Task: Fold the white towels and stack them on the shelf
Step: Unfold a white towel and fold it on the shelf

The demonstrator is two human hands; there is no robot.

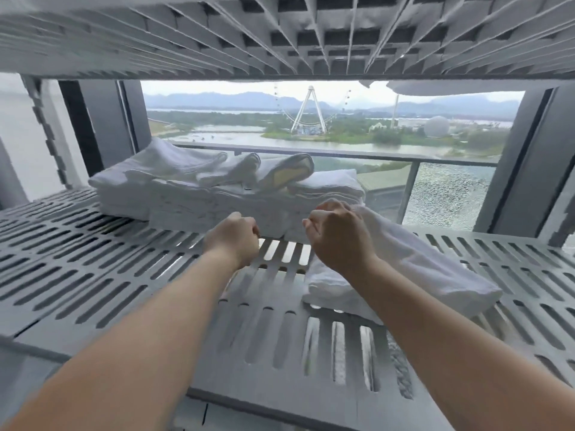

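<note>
A folded white towel lies on the grey slotted shelf, right of centre. My right hand hovers over its far left end with fingers curled; whether it grips the cloth I cannot tell. My left hand floats above the shelf to the left of that towel, fingers curled, nothing in it. Behind both hands stands a row of stacked folded white towels, with several rolled ones lying on top.
Another slotted shelf hangs low overhead. Dark uprights frame the back, with a window and a glass balcony rail beyond. The shelf's left half and front are bare slotted plastic.
</note>
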